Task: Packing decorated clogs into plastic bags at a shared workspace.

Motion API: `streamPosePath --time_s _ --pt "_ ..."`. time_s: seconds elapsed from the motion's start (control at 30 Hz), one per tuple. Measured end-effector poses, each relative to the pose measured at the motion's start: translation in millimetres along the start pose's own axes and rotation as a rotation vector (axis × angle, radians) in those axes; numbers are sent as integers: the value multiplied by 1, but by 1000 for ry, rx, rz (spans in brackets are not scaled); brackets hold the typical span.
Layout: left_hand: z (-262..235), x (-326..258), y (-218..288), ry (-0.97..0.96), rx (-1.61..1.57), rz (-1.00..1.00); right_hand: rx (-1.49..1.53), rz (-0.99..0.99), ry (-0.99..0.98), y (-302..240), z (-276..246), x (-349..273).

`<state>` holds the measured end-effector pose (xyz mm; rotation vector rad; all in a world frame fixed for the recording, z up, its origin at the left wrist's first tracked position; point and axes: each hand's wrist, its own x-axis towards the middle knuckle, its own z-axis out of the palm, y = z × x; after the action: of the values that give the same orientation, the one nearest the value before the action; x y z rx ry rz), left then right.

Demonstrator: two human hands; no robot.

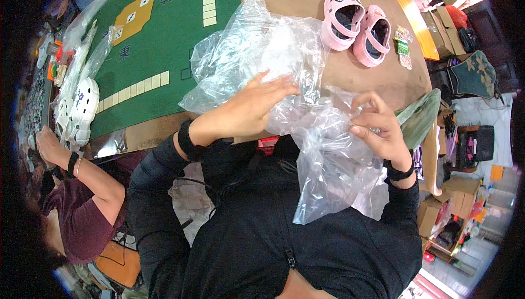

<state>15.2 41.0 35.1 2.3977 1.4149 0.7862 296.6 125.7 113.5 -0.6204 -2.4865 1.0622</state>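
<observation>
A clear plastic bag (322, 173) hangs over the table's near edge in front of my chest. My right hand (385, 132) has its fingers curled at the bag's right side, with the film between thumb and fingers. Stretched out flat, the fingers of my left hand (246, 107) rest on crumpled clear plastic bags (262, 42) heaped on the table. Just beyond, to the right of that heap, stand two pink clogs (340, 23) with charms on top.
Small packets of charms (403, 50) lie right of the pink clogs. A green mat (169, 53) with pale tiles covers the table's left part. White clogs (85, 110) sit at its left edge, near a co-worker's arm (98, 184). Cardboard boxes (459, 195) stand at right.
</observation>
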Motion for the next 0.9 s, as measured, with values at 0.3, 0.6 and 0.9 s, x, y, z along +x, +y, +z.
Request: streamPosePath --time_s 0.3,0.6,0.9 --pt "2 -5 1 -111 -298 26 578 -54 -336 6 -5 10" --pt "9 -12 -2 -113 -320 119 411 19 -282 2 2 6" --pt "22 -23 -6 -102 -315 115 328 -3 -308 -5 1 -1"
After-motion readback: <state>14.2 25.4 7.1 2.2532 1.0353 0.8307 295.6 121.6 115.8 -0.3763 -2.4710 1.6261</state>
